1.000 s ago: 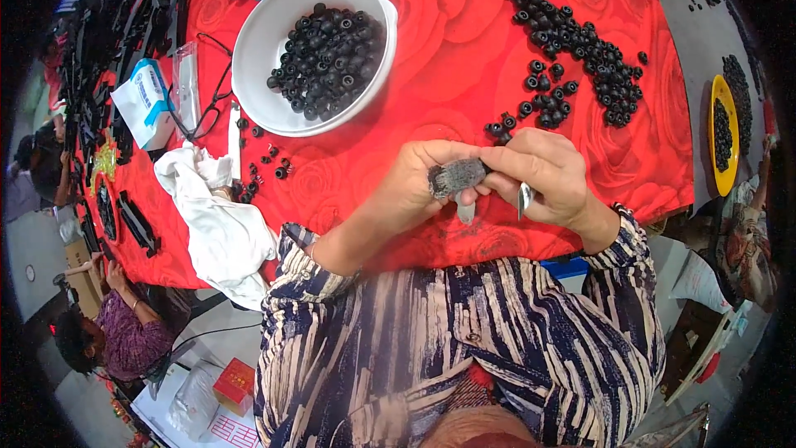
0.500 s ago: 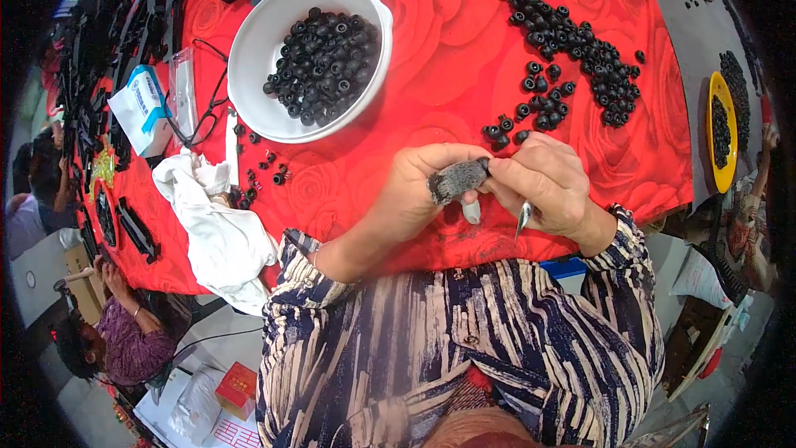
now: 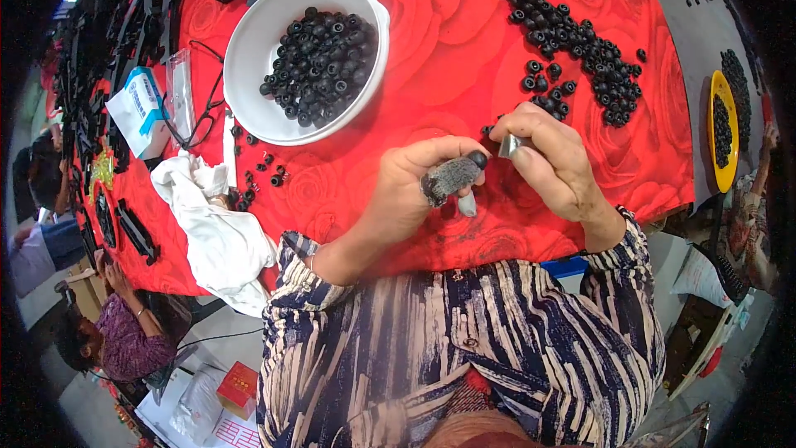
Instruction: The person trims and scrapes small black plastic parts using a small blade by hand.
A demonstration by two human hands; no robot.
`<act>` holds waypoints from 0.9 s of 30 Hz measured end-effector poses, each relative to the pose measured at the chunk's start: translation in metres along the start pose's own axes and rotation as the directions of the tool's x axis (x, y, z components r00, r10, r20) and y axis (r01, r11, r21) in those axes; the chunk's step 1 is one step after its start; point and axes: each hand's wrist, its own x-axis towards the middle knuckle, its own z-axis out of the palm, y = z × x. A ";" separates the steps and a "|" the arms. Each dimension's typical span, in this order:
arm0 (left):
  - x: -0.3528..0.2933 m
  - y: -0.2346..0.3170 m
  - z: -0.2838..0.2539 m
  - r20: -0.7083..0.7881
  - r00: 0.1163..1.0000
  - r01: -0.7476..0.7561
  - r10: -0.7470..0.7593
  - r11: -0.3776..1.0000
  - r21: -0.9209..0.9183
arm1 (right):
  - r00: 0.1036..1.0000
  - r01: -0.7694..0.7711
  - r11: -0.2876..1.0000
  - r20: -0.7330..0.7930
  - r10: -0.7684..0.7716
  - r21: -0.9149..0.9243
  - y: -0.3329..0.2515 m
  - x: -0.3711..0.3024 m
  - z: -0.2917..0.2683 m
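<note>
Left hand (image 3: 402, 182), bead (image 3: 478, 158), right hand (image 3: 554, 162), perhaps blade (image 3: 509, 147)

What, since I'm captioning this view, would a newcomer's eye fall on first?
Probably the white bowl of small black parts, upper left on the bright red tablecloth. Next, near the middle, the left hand holding a round black part beside a rough grey piece, and the right hand with a shiny metal piece. A loose black pile lies upper right.

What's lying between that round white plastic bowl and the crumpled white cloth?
Between the bowl and the cloth, the head view shows scattered small black pieces and a narrow white strip on the red rose-patterned tablecloth.
</note>
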 end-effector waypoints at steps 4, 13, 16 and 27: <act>0.000 0.003 0.002 0.030 0.999 -0.046 0.045 0.999 0.030 | 0.998 -0.054 0.998 0.022 0.055 -0.043 -0.004 0.001 0.002; 0.000 0.000 -0.001 0.035 0.998 -0.052 0.049 0.995 0.085 | 0.998 -0.066 0.993 -0.028 0.064 -0.095 -0.002 0.000 0.005; 0.001 0.000 0.001 0.023 0.998 -0.056 0.053 0.990 0.129 | 1.000 -0.029 0.994 -0.009 0.029 -0.106 0.002 -0.003 0.004; 0.000 0.000 0.002 0.015 1.000 -0.008 0.007 0.998 0.061 | 0.999 -0.042 0.991 0.016 0.044 -0.124 -0.003 0.001 0.001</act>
